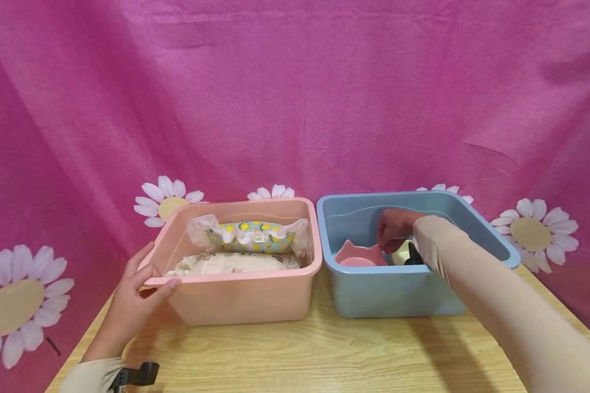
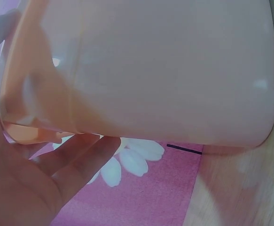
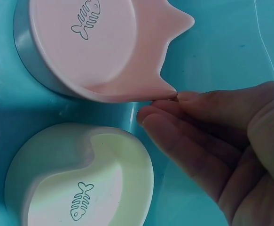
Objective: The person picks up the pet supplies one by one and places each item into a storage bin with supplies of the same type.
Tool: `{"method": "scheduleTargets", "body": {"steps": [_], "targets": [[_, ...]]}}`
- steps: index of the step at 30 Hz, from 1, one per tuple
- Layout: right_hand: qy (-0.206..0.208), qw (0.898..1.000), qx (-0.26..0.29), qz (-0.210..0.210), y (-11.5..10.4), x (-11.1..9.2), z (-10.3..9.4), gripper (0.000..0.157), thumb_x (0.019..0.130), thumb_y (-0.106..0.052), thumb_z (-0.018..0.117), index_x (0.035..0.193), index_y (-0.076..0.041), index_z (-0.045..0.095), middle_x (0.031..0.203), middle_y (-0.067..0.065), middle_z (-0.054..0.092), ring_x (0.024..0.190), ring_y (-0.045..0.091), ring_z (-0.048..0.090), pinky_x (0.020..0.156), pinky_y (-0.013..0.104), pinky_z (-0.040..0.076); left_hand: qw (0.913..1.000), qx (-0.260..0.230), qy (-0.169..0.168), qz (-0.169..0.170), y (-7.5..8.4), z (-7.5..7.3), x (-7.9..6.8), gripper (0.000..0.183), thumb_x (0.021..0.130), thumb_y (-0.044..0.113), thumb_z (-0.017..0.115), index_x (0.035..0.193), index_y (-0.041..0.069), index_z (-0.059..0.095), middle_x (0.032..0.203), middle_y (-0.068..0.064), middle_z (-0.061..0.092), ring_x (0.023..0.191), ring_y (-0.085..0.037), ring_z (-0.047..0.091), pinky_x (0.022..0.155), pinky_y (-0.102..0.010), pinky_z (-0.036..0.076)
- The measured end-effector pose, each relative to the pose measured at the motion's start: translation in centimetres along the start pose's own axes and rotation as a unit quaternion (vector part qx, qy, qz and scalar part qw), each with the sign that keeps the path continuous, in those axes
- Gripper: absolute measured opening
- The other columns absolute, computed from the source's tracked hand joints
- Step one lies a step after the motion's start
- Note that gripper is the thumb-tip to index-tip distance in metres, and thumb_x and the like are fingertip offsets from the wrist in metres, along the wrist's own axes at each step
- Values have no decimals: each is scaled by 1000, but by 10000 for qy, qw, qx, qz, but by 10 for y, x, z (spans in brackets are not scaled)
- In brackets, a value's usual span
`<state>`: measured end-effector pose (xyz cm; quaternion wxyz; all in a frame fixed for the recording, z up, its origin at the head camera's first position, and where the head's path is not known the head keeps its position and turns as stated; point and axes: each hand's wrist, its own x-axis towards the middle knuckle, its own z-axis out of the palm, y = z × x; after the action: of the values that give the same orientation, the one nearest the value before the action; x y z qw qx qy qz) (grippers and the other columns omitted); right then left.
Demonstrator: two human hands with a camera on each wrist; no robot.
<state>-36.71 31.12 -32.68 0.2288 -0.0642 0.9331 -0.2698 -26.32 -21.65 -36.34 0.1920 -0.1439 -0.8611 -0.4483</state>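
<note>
My right hand (image 1: 395,226) reaches down into the blue tub (image 1: 398,295). In the right wrist view its thumb and fingertips pinch one pointed ear of a pink cat-shaped bowl (image 3: 92,47) with a fishbone drawn inside. Beside that bowl in the tub lies a pale yellow-green bowl (image 3: 132,165), also marked with a fishbone and apart from my fingers. On the other side, my left hand (image 1: 133,292) grips the near left corner of the pink tub (image 1: 246,300), its thumb over the front rim and its fingers along the outer side.
Inside the pink tub sit a frilled blue-and-yellow patterned cloth item (image 1: 251,234) and a cream cloth item (image 1: 241,263). Both tubs stand side by side on a wooden table (image 1: 275,360). Behind hangs a magenta curtain (image 1: 300,98) with white daisies.
</note>
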Motion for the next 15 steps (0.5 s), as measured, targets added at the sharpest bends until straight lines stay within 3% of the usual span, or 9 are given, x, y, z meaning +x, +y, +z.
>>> {"method": "scheduleTargets", "body": {"steps": [5,9,12,15], "targets": [[80,10000,-11,-39,-3,0,-3,12,81,0,59,90,7,63,73,13,65,64,20,63,66,34,53,10000,5,-30,31,1,-2,1,26,76,21,73,69,11,50,146,0,21,126,-36,27,92,-50,28],[51,9998,173,-131,-4,2,-4,12,79,2,58,89,9,62,72,15,64,63,20,62,66,35,53,9999,117,-50,19,2,-4,2,26,77,22,72,70,11,50,146,1,21,125,-35,30,91,-33,31],[189,9995,250,30,-4,0,-3,12,78,-1,63,88,7,62,73,16,64,64,22,63,66,35,53,9998,164,-72,39,3,-4,1,26,77,22,72,71,11,50,146,0,22,124,-34,31,87,-18,30],[202,9993,244,202,-4,-3,0,12,79,-3,64,88,5,62,75,14,65,66,23,64,66,35,53,9996,218,-153,83,4,-4,0,25,77,22,72,71,11,50,145,-1,23,123,-32,32,84,-11,29]]}}
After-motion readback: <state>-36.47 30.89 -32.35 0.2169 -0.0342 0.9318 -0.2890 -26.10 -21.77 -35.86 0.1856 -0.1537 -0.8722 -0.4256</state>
